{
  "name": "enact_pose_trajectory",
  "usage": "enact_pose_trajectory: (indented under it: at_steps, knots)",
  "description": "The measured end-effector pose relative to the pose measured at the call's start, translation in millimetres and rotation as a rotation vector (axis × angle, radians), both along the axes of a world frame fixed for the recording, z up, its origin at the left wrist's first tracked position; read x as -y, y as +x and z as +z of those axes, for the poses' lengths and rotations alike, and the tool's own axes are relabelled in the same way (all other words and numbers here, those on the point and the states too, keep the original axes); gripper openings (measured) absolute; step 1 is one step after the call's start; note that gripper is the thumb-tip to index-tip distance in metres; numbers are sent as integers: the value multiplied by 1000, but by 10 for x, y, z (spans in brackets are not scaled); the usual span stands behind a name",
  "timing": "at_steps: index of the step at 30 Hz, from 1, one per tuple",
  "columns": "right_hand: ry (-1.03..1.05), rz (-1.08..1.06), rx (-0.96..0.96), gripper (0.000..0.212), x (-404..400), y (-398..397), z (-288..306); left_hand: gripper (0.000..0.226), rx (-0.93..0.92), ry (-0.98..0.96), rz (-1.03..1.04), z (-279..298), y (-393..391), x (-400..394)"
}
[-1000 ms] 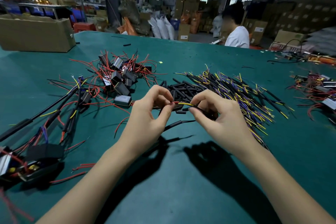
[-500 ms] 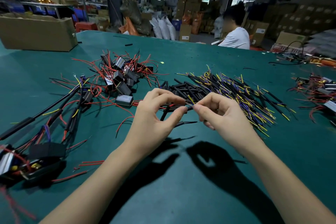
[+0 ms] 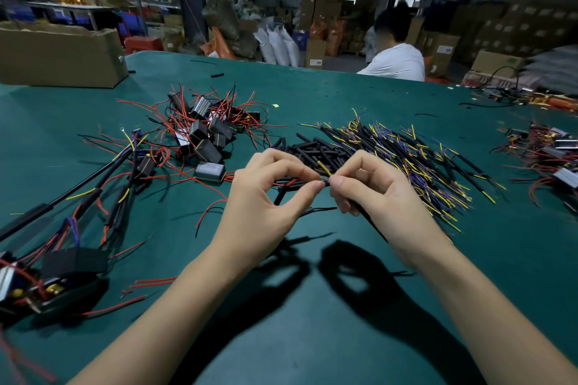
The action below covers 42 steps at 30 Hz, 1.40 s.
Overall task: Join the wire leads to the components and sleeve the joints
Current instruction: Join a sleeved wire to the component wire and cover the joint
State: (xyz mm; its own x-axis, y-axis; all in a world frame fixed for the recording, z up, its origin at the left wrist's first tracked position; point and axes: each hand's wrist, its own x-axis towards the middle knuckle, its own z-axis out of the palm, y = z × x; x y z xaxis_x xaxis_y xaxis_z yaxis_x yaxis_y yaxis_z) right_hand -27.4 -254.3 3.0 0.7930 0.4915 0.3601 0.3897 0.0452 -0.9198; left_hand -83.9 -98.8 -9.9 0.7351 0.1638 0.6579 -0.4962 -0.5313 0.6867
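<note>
My left hand [image 3: 266, 197] and my right hand [image 3: 378, 194] meet fingertip to fingertip above the green table [image 3: 312, 337]. Between them I pinch a thin wire joint; a yellow wire end [image 3: 323, 167] sticks up from it. A red lead [image 3: 283, 183] runs left from my left fingers toward a grey component [image 3: 210, 170]. A black cable [image 3: 370, 222] trails down under my right hand. Behind the hands lie loose black sleeves [image 3: 312, 150].
A pile of black components with red leads [image 3: 206, 131] sits at the back left. Yellow, purple and black wire leads [image 3: 413, 162] spread to the right. Joined assemblies [image 3: 56, 266] lie at the left edge, a cardboard box [image 3: 59, 56] at far left, and more components [image 3: 550, 156] at far right.
My hands have drawn closer, so the fingertips now touch at the joint. The yellow wire end has tipped upward between them.
</note>
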Motion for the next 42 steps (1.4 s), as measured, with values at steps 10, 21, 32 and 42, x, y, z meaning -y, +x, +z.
enact_pose_trajectory:
  at_steps: [10, 21, 32, 42]
  knots:
    - [52, -115, -95, 26, -81, -41, 14, 3, -31, 3, 82, 34, -41, 75]
    - [-43, -183, -43, 23, -136, -122, 26, 10, -111, -212, 250, 52, -88, 185]
    - [-4, -118, -137, 23, -127, -102, 48, 7, -82, 36, 375, 2, -51, 151]
    - [-28, -121, -74, 21, -101, -103, 53, 12, -63, 185, 418, 21, -38, 70]
